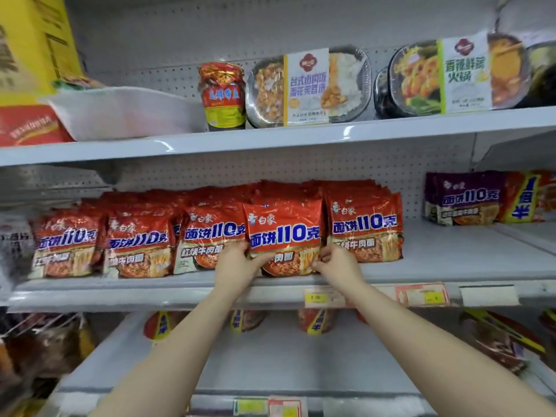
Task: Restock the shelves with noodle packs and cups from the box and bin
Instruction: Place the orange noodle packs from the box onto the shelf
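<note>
A red noodle pack (284, 233) with blue lettering stands upright at the front of the middle shelf (451, 257), in a row of matching red packs (138, 245). My left hand (240, 260) grips its lower left corner. Its lower right corner is pinched by my right hand (337, 260). Behind it more red packs are stacked in rows. A further red pack (365, 230) stands just right of it.
Purple noodle packs (469, 198) sit at the right of the middle shelf. The top shelf carries a white bin (126, 112), a red cup (224, 94) and round meal trays (307, 88). Cups (316, 320) and dark packs (496, 338) stand on the lower shelf. Price tags (421, 294) line the shelf edge.
</note>
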A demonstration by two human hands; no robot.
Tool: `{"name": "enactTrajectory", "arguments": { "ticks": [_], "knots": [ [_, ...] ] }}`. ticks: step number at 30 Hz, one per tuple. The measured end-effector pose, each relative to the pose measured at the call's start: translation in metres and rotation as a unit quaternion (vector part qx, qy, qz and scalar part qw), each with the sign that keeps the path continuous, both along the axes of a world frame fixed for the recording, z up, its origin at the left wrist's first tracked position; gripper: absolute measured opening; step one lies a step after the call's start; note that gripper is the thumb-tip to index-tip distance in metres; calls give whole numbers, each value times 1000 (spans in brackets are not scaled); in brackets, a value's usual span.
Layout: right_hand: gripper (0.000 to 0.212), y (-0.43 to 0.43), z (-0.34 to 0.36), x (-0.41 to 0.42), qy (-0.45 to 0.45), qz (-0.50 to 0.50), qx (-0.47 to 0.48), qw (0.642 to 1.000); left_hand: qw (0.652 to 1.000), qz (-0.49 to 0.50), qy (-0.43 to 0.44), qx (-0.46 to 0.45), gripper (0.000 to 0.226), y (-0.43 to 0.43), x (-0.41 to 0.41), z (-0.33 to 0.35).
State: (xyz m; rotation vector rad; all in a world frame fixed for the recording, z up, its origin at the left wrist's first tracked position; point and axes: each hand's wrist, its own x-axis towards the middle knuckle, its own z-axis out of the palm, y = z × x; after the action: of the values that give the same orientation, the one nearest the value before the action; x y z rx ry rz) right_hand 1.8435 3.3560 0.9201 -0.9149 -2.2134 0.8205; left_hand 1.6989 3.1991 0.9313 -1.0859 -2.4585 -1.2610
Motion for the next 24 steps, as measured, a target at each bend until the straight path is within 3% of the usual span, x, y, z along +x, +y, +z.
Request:
{"name": "enactTrajectory", "arguments": {
  "ticks": [4,8,15,17,24],
  "knots": [
    [29,7,-7,2,-12,-39,33,999,1000,2,-1,-18,42,16,-4,-7],
    [25,11,-12,11,-14,-39,67,997,995,51,75,-30,50,31,-6,-17],
    [43,12,-21,33,23,-17,82,996,987,145,70,25,117,47,4,-26],
    [44,14,-21,42,15,-17,97,995,987,143,58,45,118,48,14,-25],
    [38,36,-18,100,45,-52,114,991,982,45,150,104,100,77,63,-19]
  ]
}}
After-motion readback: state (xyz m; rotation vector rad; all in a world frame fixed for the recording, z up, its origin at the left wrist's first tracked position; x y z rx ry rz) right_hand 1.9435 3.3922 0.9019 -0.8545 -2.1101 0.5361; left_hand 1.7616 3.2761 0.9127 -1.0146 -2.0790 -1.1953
